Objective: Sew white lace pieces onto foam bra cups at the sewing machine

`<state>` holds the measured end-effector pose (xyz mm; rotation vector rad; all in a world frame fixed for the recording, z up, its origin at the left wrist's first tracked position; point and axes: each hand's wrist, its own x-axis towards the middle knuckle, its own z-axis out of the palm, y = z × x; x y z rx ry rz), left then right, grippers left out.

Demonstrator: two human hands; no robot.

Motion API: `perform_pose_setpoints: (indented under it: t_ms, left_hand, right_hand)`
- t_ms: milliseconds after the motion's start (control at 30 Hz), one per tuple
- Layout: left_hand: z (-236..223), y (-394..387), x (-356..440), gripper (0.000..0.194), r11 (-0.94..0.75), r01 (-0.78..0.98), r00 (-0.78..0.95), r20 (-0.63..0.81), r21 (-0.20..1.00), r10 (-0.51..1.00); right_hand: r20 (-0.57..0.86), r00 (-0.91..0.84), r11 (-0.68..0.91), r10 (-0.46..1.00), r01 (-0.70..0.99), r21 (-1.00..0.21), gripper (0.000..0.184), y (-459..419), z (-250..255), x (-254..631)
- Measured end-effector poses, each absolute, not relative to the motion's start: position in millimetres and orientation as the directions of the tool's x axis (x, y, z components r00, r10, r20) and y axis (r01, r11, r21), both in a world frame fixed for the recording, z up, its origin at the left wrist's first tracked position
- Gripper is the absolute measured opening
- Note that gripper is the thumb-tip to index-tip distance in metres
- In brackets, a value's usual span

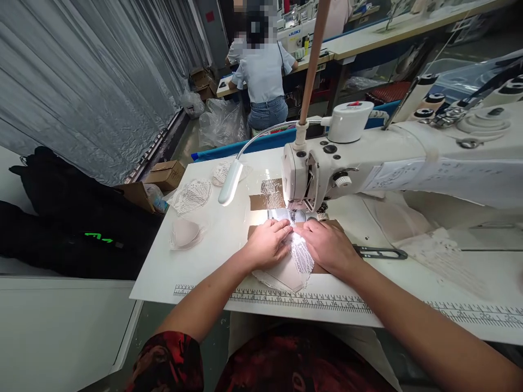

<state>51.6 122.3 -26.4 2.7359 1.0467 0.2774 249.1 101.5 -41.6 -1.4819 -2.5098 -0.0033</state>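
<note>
Room: silvery curtain point(102, 71) down the left side, with cardboard boxes point(165, 174) and clear plastic bags point(223, 122) near its foot; a co-worker point(261, 76) in a pale top sits facing away from me at another bench point(363, 46).
Table: white top point(229, 239), with a printed ruler strip point(294, 299) running along the edge nearest me.
Sewing machine: its white arm point(363, 147) reaches in from the right, the needle end just beyond my fingertips.
Lamp: a small light point(231, 182) on a bendy neck, left of the needle.
Cloth: one beige piece with white lace point(301, 255) lies flat beneath my hands, its far end close to the needle.
Left hand: my fingers point(267, 242) lie close together, pressing the cloth's left side; whether the thumb pinches it, I cannot tell.
Right hand: resting point(329, 247) on the lace side, fingers pointing toward the needle; I cannot tell if they pinch.
Snips: dark thread cutters point(384, 252) lie just beside my right wrist.
Other pieces: three cups, two lacy point(194, 194) and one plain point(186, 234), at the left; more sheer cloth point(408, 223) at the right.
</note>
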Motion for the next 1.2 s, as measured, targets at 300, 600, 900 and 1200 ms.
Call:
perform_pose_setpoints:
  t_ms: [300, 600, 900, 1200]
  left_hand:
    - [-29, 137, 51, 0.048, -0.751, 0.626, 0.754, 0.081, 0.210, 0.652]
    - [-26, 154, 43, 0.050, -0.811, 0.550, 0.819, 0.062, 0.197, 0.570]
    - [-16, 131, 38, 0.037, -0.790, 0.551, 0.780, 0.171, 0.268, 0.602]
    - [-26, 122, 50, 0.023, -0.726, 0.664, 0.714, 0.136, 0.182, 0.687]
  right_hand:
    - [0.165, -0.413, 0.430, 0.896, 0.898, -0.092, 0.035, 105, -40, 244]
    - [0.225, -0.409, 0.438, 0.884, 0.894, -0.096, 0.034, 104, -41, 243]
    - [0.274, -0.390, 0.466, 0.879, 0.825, -0.320, 0.039, 105, -51, 259]
    - [0.255, -0.380, 0.455, 0.889, 0.794, -0.402, 0.031, 104, -53, 262]
